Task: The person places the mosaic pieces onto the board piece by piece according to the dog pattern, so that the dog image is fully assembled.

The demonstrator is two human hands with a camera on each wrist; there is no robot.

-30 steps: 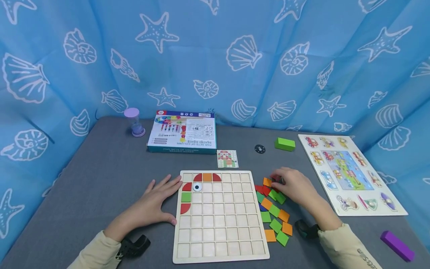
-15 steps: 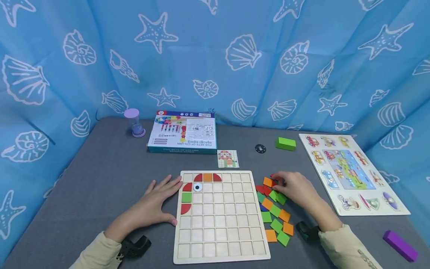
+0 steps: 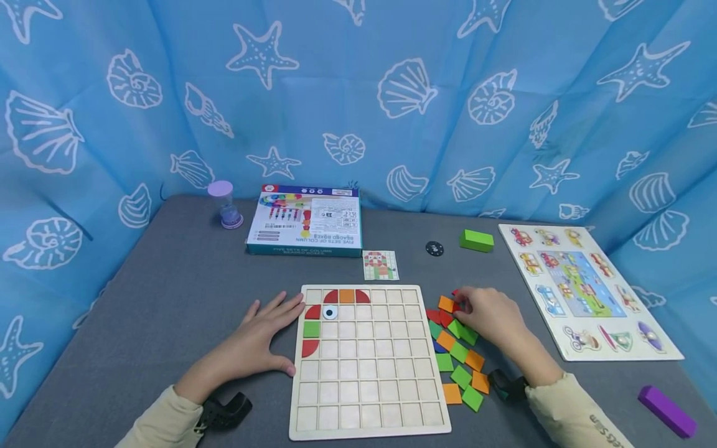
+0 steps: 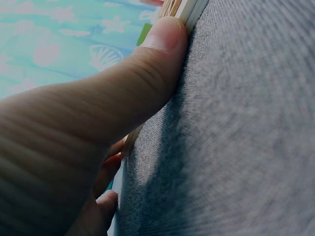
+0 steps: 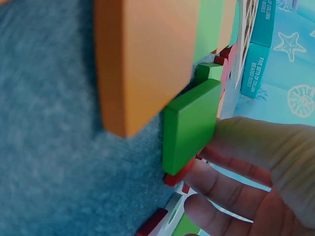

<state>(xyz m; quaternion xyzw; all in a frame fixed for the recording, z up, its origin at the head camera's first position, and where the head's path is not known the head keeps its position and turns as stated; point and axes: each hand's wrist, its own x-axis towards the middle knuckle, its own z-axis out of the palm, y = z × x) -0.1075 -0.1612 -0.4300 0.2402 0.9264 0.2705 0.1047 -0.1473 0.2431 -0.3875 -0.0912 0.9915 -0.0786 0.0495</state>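
Observation:
My left hand (image 3: 254, 348) lies with fingers spread along the left edge of a wooden grid board (image 3: 364, 386). Its thumb (image 4: 165, 37) touches the board's side in the left wrist view. Red quarter-round pieces, an orange square (image 3: 346, 295), a green square (image 3: 311, 328) and an eye disc (image 3: 330, 312) sit in the board's upper left cells. My right hand (image 3: 493, 314) reaches into a pile of coloured tiles, fingertips at the red pieces (image 3: 445, 318). In the right wrist view its thumb is right by a green tile (image 5: 192, 130); I cannot tell whether the fingers pinch a piece.
A small pattern card (image 3: 380, 266) lies beyond the board, before a boxed bead set (image 3: 305, 221). Farther out are a sand timer (image 3: 226, 204), a black disc (image 3: 434, 248) and a green block (image 3: 477, 240). To the right lie a picture puzzle (image 3: 582, 292) and a purple block (image 3: 666, 410).
My right hand has shifted slightly down and its fingers have moved among the red pieces at the top of the pile. My left hand has stayed in place on the board's edge.

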